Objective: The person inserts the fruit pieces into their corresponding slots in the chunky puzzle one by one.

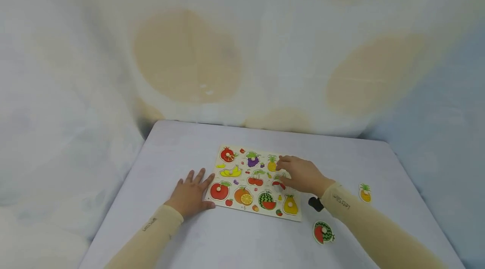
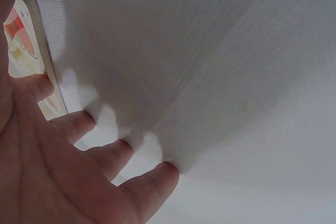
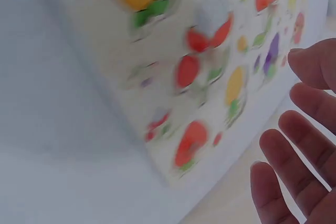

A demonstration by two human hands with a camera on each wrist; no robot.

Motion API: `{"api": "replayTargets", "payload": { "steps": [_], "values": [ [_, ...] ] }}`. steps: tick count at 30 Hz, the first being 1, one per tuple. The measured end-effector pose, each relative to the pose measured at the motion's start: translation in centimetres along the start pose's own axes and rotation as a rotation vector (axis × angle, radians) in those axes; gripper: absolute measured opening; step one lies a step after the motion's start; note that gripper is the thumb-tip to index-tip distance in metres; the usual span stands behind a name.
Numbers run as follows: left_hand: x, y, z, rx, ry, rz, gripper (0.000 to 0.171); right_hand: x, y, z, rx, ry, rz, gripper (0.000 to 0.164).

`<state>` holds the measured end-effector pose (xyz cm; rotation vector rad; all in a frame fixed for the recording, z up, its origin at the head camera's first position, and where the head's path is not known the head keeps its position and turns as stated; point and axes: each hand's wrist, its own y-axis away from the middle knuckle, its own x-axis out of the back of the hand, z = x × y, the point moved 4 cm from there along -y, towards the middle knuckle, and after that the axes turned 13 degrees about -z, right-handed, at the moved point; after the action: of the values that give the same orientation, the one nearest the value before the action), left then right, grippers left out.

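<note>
A white fruit puzzle board (image 1: pixel 242 179) lies on the table, showing an apple, bananas, grapes, cherries, an orange and other fruits. Beside its left edge my left hand (image 1: pixel 191 195) rests with fingers spread, partly touching the edge; in the left wrist view the board's side (image 2: pixel 39 32) shows past the fingers. Over the board's right part hovers my right hand (image 1: pixel 301 174), its fingers parted and relaxed, nothing between them. In the right wrist view a strawberry piece (image 3: pixel 191 142) and a red-and-grey fruit picture (image 3: pixel 210 24) appear, blurred. The hand covers some of this area in the head view.
Right of the board lie a loose watermelon piece (image 1: pixel 323 233) with a knob and a loose pineapple piece (image 1: pixel 365 193). A black object (image 1: pixel 315 204) shows beside the right sleeve; its kind is unclear. Draped cloth (image 1: pixel 265 71) surrounds the white table (image 1: pixel 242 243).
</note>
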<state>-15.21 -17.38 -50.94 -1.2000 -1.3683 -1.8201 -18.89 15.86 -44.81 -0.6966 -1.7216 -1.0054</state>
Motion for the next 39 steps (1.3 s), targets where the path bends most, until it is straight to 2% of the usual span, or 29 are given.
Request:
{"api": "replayTargets", "payload": {
  "steps": [7, 16, 23, 27, 31, 39],
  "values": [
    [-0.3, 0.1, -0.5, 0.000, 0.004, 0.003, 0.097, -1.0, 5.2, 3.4, -0.083, -0.025, 0.002, 0.030],
    [0.0, 0.4, -0.4, -0.008, -0.015, 0.016, 0.096, -3.4, 11.2, 7.6, -0.167, -0.054, 0.069, 0.030],
    [0.1, 0.5, -0.3, -0.006, -0.012, 0.015, 0.096, -5.1, 15.6, 10.3, -0.257, -0.141, 0.077, 0.036],
    [0.1, 0.5, -0.3, -0.006, -0.015, 0.021, 0.096, -6.0, 17.1, 11.3, -0.307, -0.142, 0.045, 0.045],
    [0.2, 0.4, -0.3, -0.012, -0.021, 0.028, 0.096, -6.6, 17.7, 11.9, -0.325, -0.129, 0.021, 0.050],
    [0.1, 0.3, -0.1, -0.021, -0.025, 0.014, 0.095, -7.1, 18.2, 12.1, -0.334, -0.139, 0.004, 0.046]
  ]
}}
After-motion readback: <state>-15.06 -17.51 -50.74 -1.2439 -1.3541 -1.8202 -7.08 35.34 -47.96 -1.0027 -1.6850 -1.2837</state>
